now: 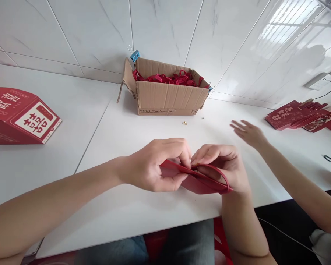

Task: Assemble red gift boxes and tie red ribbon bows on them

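Note:
My left hand (157,165) grips the edge of a flat red paper gift box (201,184), with thumb and fingers pinched on it. A red ribbon (222,175) loops up from the box's right part. My right hand (223,162) is closed at the ribbon, its fingertips meeting those of my left hand at the box edge. A tiny gold-coloured glint shows between the fingertips; the fingers hide most of it. Small gold-coloured fasteners (184,123) lie on the table beyond my hands.
A cardboard box (171,97) full of red ribbons (179,78) stands by the wall, a blue binder clip (134,56) on its flap. A red printed box (21,116) sits left. Flat red boxes (285,115) lie right. Another person's hand (249,134) reaches over the table from the right.

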Motion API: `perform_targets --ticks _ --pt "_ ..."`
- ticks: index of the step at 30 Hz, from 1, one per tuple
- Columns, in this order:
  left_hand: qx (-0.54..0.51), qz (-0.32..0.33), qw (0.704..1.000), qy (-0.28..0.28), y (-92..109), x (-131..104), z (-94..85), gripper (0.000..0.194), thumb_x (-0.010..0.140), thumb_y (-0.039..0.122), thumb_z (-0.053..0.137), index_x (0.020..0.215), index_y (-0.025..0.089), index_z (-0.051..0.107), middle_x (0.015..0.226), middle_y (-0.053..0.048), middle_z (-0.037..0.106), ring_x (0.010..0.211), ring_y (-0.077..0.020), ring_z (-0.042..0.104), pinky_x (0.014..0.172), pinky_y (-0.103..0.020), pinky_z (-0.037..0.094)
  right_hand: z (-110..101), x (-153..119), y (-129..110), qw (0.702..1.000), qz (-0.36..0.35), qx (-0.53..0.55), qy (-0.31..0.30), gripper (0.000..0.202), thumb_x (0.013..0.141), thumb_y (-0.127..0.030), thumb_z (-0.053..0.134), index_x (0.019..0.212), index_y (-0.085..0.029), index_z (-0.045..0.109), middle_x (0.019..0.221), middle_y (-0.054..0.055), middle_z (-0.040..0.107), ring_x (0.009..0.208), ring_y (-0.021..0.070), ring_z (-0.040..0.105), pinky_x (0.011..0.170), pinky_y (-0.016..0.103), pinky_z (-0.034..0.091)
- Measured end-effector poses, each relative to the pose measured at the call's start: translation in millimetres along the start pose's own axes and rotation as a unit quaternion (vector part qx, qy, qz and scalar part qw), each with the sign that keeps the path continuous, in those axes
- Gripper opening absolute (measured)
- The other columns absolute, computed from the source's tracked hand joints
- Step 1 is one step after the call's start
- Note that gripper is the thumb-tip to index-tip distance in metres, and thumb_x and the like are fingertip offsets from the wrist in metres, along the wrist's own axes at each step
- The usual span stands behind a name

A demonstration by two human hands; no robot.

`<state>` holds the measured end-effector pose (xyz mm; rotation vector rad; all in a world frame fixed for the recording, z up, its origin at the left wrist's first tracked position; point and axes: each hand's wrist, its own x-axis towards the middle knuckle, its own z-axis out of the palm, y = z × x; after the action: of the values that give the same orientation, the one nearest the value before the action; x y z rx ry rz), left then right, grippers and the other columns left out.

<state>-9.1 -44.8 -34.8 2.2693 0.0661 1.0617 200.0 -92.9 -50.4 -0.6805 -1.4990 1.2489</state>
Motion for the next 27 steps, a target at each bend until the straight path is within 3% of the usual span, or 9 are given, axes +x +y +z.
perform_targets --ticks 5,14,24,27 --pt "-0.019 -0.032 0.999 0.010 -4.6 -1.5 1.2 0.019 0.072 0.004 0.062 0.084 0.017 0.056 0.081 -0.003 0.063 0.071 -0.0128 0.061 0.062 -0.024 0.051 -3.9 1.9 4.4 1.000 0.016 0.003 0.013 0.019 0.073 -0.012 0.075 0.084 -0.027 0.075 0.079 0.001 0.073 0.073 0.0163 0.068 0.066 0.030 0.055" --pt "-0.062 -0.094 0.994 0.012 -5.2 -2.2 2.0 0.018 0.071 0.005 0.061 0.085 0.015 0.056 0.082 -0.003 0.061 0.071 -0.0117 0.058 0.057 -0.022 0.049 -5.1 8.2 3.1 0.995 0.074 0.069 -0.016 0.016 0.073 -0.014 0.076 0.080 -0.028 0.076 0.077 0.000 0.071 0.070 0.0145 0.067 0.063 0.029 0.055" --pt "-0.087 -0.122 0.989 0.014 -5.3 -2.2 2.1 0.016 0.073 0.007 0.062 0.085 0.016 0.055 0.082 -0.003 0.061 0.071 -0.0115 0.057 0.058 -0.022 0.048 -8.4 8.1 1.1 0.999 0.024 0.041 -0.011 0.020 0.075 -0.013 0.074 0.084 -0.030 0.077 0.085 0.000 0.072 0.078 0.0155 0.069 0.071 0.032 0.058" --pt "-0.097 -0.136 0.986 0.011 -5.3 -1.7 2.4 0.016 0.074 0.009 0.062 0.085 0.016 0.054 0.082 -0.003 0.060 0.068 -0.0108 0.056 0.056 -0.021 0.047 -8.6 8.6 1.3 0.998 0.037 0.045 -0.009 0.018 0.075 -0.014 0.074 0.083 -0.030 0.077 0.085 0.001 0.072 0.076 0.0153 0.069 0.068 0.030 0.058"
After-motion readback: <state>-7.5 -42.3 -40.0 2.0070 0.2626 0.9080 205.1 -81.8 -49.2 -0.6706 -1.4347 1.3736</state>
